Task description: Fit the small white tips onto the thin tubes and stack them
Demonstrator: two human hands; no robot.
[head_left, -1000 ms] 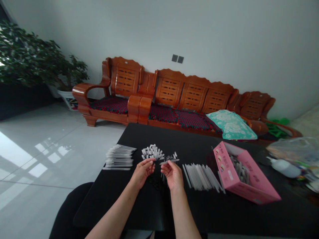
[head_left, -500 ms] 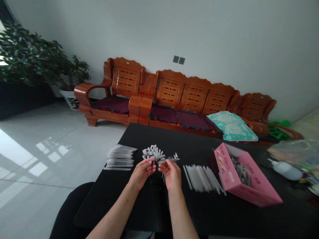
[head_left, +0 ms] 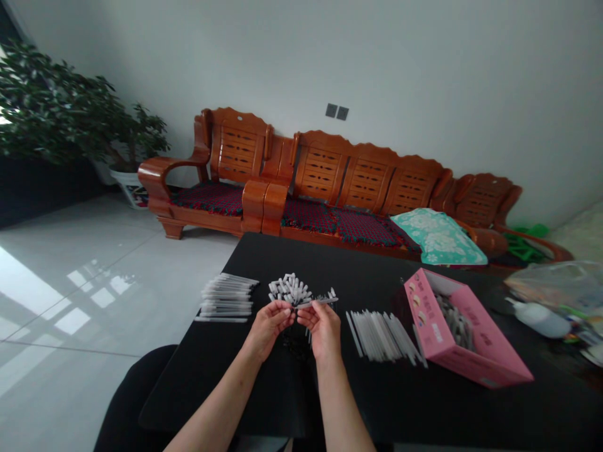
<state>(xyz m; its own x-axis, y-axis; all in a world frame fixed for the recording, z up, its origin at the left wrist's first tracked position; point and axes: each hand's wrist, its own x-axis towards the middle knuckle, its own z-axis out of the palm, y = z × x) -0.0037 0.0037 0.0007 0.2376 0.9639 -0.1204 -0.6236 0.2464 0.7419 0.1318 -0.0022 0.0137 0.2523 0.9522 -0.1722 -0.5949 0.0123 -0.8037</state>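
Observation:
My right hand (head_left: 321, 329) pinches a slim whitish pen barrel (head_left: 325, 302), which points sideways toward my left hand. Thumb and fingers of my left hand (head_left: 271, 328) are pinched together at the barrel's left end; the small dark piece there is too small to name. Just beyond my fingers lies a heap of short white pen caps (head_left: 289, 287). To the left is a stack of whitish pens (head_left: 228, 298), some with dark ends. Right of my hands, a row of pale translucent barrels (head_left: 381, 337) lies side by side. Small thin parts behind my right hand are partly hidden.
A pink open box (head_left: 471, 333) holding many greyish pieces stands at the right of the black table (head_left: 198, 389). Beyond it lie a white bottle (head_left: 539, 319) and a clear plastic bag (head_left: 556, 279). A wooden sofa (head_left: 325, 166) stands behind the table.
My hands have come slightly closer, so the barrel's left end now meets or nearly meets my left fingertips. The piles and the box have not moved.

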